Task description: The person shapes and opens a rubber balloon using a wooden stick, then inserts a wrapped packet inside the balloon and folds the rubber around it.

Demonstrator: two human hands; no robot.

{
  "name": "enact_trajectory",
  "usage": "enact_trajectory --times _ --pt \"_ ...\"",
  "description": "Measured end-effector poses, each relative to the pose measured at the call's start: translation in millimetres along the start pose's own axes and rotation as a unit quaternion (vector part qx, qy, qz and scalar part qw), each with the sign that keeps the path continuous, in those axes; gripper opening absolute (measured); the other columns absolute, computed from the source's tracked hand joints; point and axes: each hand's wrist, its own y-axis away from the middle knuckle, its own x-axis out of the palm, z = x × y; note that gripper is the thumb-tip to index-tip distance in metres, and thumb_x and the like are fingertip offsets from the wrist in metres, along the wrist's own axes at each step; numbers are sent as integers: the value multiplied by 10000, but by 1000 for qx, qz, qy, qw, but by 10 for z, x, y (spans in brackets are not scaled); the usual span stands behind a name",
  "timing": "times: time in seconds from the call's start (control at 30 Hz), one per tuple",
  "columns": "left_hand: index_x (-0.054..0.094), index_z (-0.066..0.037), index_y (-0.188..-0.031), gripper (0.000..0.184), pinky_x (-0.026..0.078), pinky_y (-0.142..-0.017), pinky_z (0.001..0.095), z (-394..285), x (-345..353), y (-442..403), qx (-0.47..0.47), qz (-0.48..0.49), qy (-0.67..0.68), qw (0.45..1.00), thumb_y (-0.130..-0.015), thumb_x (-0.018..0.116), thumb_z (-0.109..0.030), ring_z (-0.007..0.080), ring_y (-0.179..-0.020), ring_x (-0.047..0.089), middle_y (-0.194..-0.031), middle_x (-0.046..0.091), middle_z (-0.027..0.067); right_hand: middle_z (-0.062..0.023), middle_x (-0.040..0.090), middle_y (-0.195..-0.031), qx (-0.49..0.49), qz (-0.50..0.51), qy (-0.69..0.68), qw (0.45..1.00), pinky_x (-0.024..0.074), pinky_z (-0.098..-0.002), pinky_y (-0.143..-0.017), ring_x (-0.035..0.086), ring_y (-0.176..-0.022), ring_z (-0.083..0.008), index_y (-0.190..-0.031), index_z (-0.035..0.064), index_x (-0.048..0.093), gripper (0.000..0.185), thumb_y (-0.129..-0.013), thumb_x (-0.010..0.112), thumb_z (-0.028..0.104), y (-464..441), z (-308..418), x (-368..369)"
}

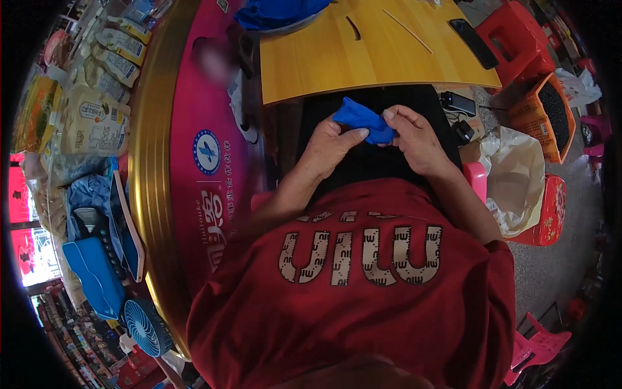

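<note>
From where I stand, the left hand (328, 146) and right hand (416, 137) each pinch a blue cloth (360, 115) between thumb and fingers, above the person's dark lap (382, 162). The yellow table (324, 65) is just beyond, a black phone (473, 43) near its right edge.

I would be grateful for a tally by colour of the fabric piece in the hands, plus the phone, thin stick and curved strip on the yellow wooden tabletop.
Blue: 1 (small crumpled fabric piece, between left hand and right hand)
Black: 2 (flat rectangular phone, short curved strip)
Tan: 1 (long straight stick)
Total: 4
</note>
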Motion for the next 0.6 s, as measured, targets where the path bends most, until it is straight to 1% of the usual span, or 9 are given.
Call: enact_trajectory --times 0.13,0.23,0.3,0.33,0.4,0.47,0.5,0.57,0.6 --pt "517 -32 -893 147 395 -684 210 45 -19 -15 19 2 4 1000 -747 531 -24 78 -723 467 -793 512 7 -8 509 -723 34 1 -10 999 395 -194 -617 482 -641 -86 -793 53 504 119 -780 465 165 3 17 -38" --pt "506 -30 -905 150 388 -688 207 116 -113 -52 28 7 15 999 -756 529 -41 71 -725 462 -792 510 4 -22 521 -756 70 84 -42 993 404 -202 -637 492 -665 -88 -808 40 509 108 -747 486 125 1 6 -82" --pt "500 -28 -912 155 386 -707 210 116 -102 -55 38 9 22 999 -762 529 -52 70 -749 469 -814 520 8 -25 526 -731 33 101 85 991 416 -215 -618 501 -653 -102 -781 23 509 99 -733 490 109 -12 -50 -93" --pt "491 -28 -906 159 384 -699 203 91 -60 -51 48 -2 24 999 -758 540 -61 69 -749 464 -807 508 4 -25 526 -731 32 101 85 991 416 -215 -618 501 -653 -102 -781 23 509 99 -733 490 109 -19 -66 -84" --pt "481 -29 -899 166 382 -692 195 82 -39 -50 58 -13 25 998 -754 550 -69 68 -750 460 -799 496 0 -36 522 -681 -11 50 185 981 424 -221 -586 508 -617 -109 -750 4 506 95 -738 482 95 -31 -90 -45" --pt "466 -37 -897 201 378 -664 178 96 -50 -58 142 -137 -117 973 -741 579 -95 61 -728 453 -786 473 -6 -39 517 -661 -42 11 215 976 425 -222 -575 511 -602 -110 -740 -6 499 106 -742 480 98 -37 -86 -29" --pt "466 -37 -897 201 378 -664 178 87 -52 -49 143 -137 -117 973 -741 579 -95 61 -728 453 -786 473 -6 -42 513 -641 -71 -28 244 967 426 -224 -563 513 -587 -111 -729 -15 493 119 -745 478 101 -39 -87 -25" --pt "477 -46 -869 206 374 -632 167 57 -48 -12 164 -64 -233 956 -722 607 -112 48 -706 447 -792 472 -1 -42 511 -642 -85 -22 295 951 425 -224 -561 515 -588 -108 -731 -18 490 123 -749 481 104 -31 -102 -32" --pt "495 -46 -839 148 369 -614 158 55 -2 -2 188 -75 -321 925 -743 583 -117 40 -688 439 -762 479 -2 -41 509 -643 -97 -16 346 933 424 -224 -560 516 -588 -104 -733 -20 487 128 -753 484 106 -23 -110 -31"
